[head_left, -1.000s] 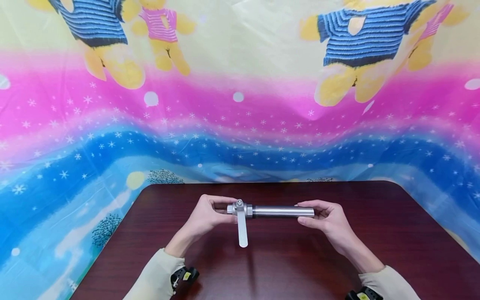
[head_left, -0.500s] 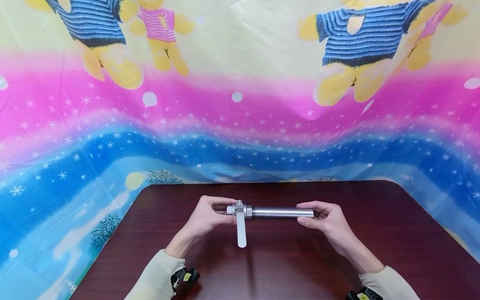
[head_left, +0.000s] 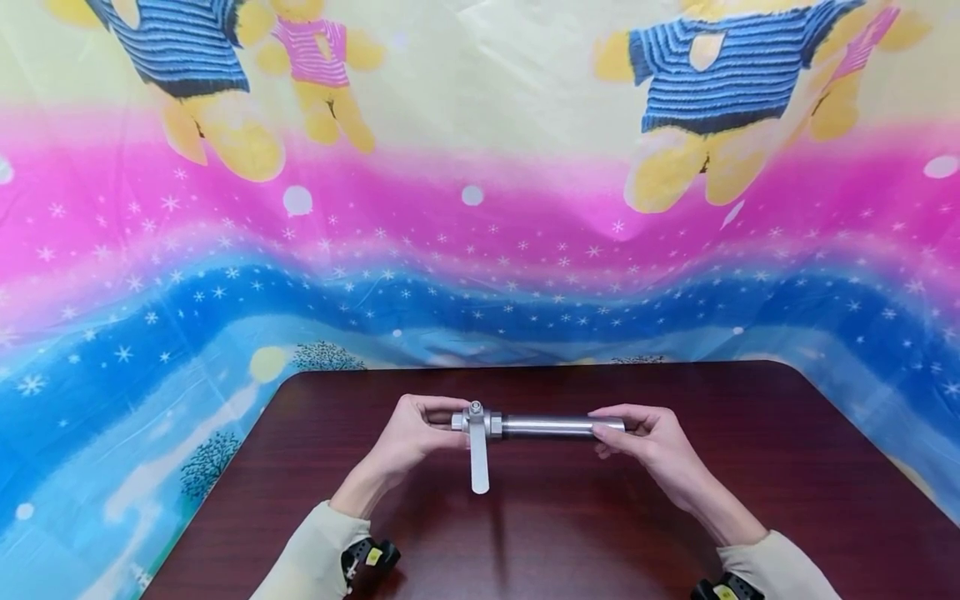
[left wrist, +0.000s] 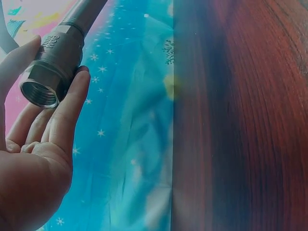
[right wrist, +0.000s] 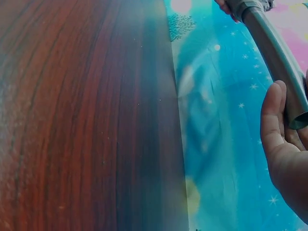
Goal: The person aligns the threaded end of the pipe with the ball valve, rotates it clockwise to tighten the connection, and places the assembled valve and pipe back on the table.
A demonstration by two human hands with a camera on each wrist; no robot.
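A metal ball valve (head_left: 480, 423) with a flat lever handle (head_left: 480, 462) is joined to a straight metal pipe (head_left: 555, 427), and both are held level above the table. My left hand (head_left: 405, 433) grips the valve body at its left end, thumb on the near side. In the left wrist view the threaded open mouth of the valve (left wrist: 53, 72) faces the palm. My right hand (head_left: 652, 437) pinches the far right end of the pipe between thumb and fingers. The right wrist view shows the hollow pipe end (right wrist: 297, 119) lying within that hand.
Under the hands lies a dark red-brown wooden table (head_left: 570, 533) with rounded far corners. Behind it hangs a colourful cloth (head_left: 480, 233) printed with bears and snowflakes. Black devices (head_left: 367, 557) are strapped at both wrists.
The right thumb has shifted upward onto the pipe's near face, and fingertips now show beneath the pipe. My left hand keeps its grip on the valve, and the lever hangs the same way.
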